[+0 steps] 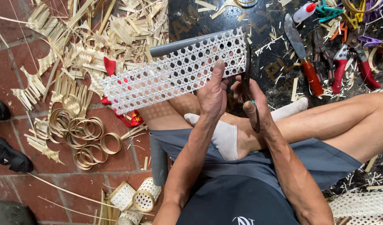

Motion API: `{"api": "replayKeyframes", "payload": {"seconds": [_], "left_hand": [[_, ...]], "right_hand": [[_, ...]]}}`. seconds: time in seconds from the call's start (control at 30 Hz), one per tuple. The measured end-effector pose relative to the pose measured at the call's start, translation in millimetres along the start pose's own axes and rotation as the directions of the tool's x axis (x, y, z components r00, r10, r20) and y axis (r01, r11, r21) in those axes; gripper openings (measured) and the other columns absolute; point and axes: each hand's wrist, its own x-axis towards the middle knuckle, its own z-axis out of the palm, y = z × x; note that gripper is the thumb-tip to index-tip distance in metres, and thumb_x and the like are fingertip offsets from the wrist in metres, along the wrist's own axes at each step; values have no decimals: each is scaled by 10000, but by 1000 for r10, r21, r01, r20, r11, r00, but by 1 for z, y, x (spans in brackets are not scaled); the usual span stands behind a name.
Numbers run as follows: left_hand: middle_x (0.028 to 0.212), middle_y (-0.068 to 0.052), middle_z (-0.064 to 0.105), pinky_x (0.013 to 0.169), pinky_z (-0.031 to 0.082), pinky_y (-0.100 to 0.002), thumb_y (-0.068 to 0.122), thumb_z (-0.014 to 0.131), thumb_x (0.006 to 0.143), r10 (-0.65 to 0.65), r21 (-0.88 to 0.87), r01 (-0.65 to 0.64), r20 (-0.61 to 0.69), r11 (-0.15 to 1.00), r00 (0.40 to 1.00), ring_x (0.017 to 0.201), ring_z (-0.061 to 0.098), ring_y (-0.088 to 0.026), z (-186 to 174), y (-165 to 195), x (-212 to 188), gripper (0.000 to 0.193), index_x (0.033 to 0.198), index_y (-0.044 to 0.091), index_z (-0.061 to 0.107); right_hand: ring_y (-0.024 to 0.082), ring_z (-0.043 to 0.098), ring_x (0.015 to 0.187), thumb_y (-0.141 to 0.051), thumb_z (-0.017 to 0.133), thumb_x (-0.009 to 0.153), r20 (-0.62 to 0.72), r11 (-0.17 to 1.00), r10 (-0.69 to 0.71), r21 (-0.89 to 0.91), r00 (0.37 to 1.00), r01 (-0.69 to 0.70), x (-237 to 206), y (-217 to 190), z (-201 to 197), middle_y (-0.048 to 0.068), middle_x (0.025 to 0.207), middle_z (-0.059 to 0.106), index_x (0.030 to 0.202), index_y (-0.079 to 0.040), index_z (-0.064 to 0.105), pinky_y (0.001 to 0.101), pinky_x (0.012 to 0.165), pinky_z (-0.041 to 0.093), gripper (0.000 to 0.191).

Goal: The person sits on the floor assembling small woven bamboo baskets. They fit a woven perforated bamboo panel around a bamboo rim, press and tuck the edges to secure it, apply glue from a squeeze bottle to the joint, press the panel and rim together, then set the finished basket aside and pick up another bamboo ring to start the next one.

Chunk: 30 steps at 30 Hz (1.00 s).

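Looks like mid-trim: left hand (212, 98) fingers pinching the white mesh (174, 71), right hand (252, 104) gripping the scissors (247, 79) at its end, so next snip probably needs the edge held steady.

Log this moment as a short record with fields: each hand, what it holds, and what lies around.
left hand: grips the white woven cane strip near its right end, thumb on top
right hand: holds dark scissors, blades at the strip's right edge
under strip: grey tube
posture: seated cross-legged, white sock
left floor: bamboo rings, bamboo offcuts
right mat: knife with red handle, red pliers
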Motion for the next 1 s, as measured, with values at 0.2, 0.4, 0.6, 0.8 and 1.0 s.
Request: {"api": "replayKeyframes", "payload": {"seconds": [0.2, 0.4, 0.6, 0.8, 1.0], "left_hand": [[1246, -99, 661, 915, 592, -433, 123, 658, 1054, 7, -5, -7, -31, 1000, 999, 1096, 673, -224, -5, -4, 0, 355, 1382, 26, 563], [1203, -123, 684, 915, 592, -418, 169, 631, 1090, -63, -38, 63, 20, 997, 998, 1039, 691, -242, -18, -10, -5, 314, 1343, -11, 587], [1194, -118, 695, 932, 589, -386, 228, 602, 1087, -165, -30, 165, 3, 986, 986, 1030, 696, -229, -28, -20, -18, 339, 1301, -35, 604], [1204, -117, 685, 930, 582, -379, 215, 605, 1092, -151, -57, 152, 22, 987, 988, 1041, 697, -220, -27, -21, -30, 326, 1323, -15, 592], [1220, -126, 689, 944, 589, -388, 182, 593, 1099, -130, -22, 130, 24, 991, 991, 1060, 700, -222, -18, -16, -41, 317, 1348, -15, 580]], "right_hand": [[46, 485, 696, -624, 660, 930, -151, 981, 76, -165, 986, -101, -7, 11, 2, -45, 857, 568, 1297, 5, 603, 215, 591, 413, 731], [20, 500, 688, -582, 646, 964, -130, 986, 44, -155, 990, -64, -9, 11, -4, -63, 848, 582, 1241, -6, 621, 201, 569, 413, 640], [11, 437, 665, -575, 600, 1006, -145, 991, 74, -104, 987, -89, -7, 5, -1, -78, 773, 510, 1101, -36, 611, 198, 562, 362, 547], [18, 450, 595, -564, 592, 1020, -128, 992, 72, -95, 989, -85, -4, -1, 4, -76, 715, 523, 1016, -39, 590, 203, 512, 357, 525], [17, 448, 620, -546, 603, 1031, -109, 996, 71, -40, 991, -75, -3, 8, -6, -70, 733, 527, 1027, -41, 589, 197, 525, 357, 505]]}}
